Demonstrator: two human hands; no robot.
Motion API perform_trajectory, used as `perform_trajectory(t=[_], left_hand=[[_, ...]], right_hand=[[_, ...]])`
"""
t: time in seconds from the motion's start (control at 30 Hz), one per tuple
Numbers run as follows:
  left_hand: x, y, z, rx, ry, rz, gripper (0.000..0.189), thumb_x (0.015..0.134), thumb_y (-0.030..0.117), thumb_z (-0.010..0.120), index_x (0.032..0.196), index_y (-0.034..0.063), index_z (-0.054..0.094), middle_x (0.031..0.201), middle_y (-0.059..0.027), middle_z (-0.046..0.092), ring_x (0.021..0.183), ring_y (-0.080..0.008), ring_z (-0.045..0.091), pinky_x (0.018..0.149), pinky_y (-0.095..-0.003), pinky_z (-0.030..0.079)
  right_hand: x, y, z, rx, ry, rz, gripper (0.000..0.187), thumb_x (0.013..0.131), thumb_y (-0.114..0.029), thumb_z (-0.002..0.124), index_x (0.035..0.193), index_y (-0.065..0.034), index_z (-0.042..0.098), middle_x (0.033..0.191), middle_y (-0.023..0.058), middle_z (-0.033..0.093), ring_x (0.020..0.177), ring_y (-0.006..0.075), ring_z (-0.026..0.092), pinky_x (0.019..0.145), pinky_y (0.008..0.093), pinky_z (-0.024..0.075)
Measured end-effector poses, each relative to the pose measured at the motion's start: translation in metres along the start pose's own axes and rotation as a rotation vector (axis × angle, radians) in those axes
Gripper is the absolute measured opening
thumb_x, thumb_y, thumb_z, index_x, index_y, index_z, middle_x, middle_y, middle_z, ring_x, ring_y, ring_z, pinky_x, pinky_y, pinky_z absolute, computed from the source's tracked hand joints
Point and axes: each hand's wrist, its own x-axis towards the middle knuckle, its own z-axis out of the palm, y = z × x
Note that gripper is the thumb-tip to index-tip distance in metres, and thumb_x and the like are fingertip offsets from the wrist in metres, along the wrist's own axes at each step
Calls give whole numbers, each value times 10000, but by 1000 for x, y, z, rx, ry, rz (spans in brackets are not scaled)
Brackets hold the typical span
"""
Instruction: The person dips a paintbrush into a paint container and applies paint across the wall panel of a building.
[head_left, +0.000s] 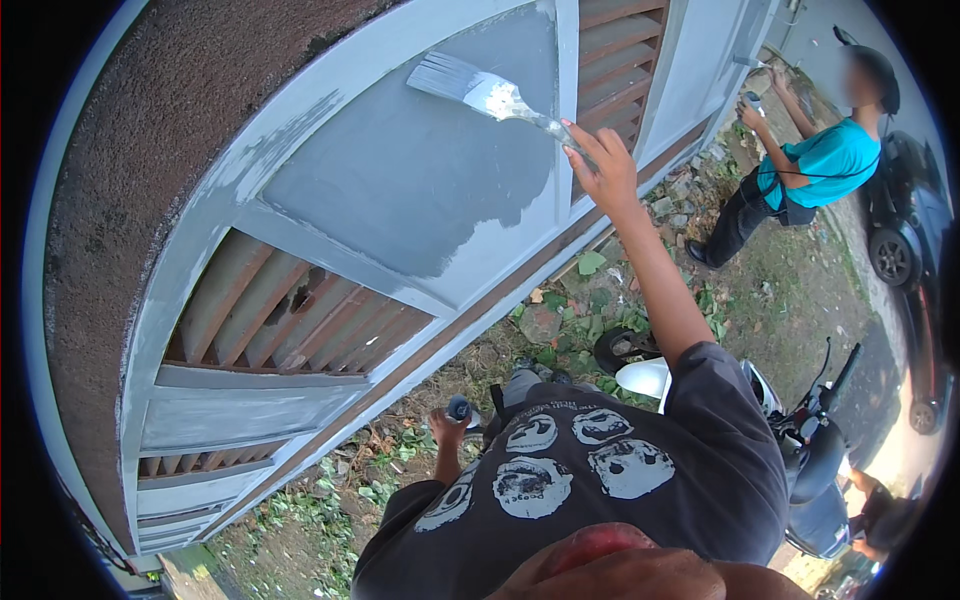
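My right hand (609, 166) grips the thin handle of a wide paintbrush (496, 96), its ferrule and bristle base smeared with pale paint. The bristles lie over a wall panel (420, 180); whether they touch it I cannot tell. Darker grey paint covers most of that panel, with a ragged lower edge against a paler strip (499, 259). Down at my side, my left hand (448, 429) holds a small cup (459, 408) with dark grey paint inside. Streaky grey brush marks show on the frame (281, 142) beside the panel.
Brown louvred slats (285, 307) flank the panel, and a rough brown wall band (172, 112) runs above. Leafy ground and stones (555, 315) lie below. A person in a turquoise shirt (829, 161) holds a brush and a cup. Behind me stand a motorcycle (814, 450) and cars (904, 225).
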Motion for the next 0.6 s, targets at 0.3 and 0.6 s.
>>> perform_trajectory(t=[0.3,0.6], left_hand=[[4,11,-2,-26,-42,-23,1062,600,543,905,1425,33,474,1540,-194,383,1444,-409,340,1142,-598,321],[3,11,6,33,-135,-109,1169,613,577,895,1508,26,383,1639,-218,252,1532,-394,209,1188,-622,247]], right_hand=[[2,10,-6,-54,102,296,373,955,-167,710,1317,-82,686,796,126,604,640,293,574,636,391,496],[-31,-30,16,120,151,427,335,1004,-163,638,1291,7,665,995,251,716,881,371,709,756,403,544]])
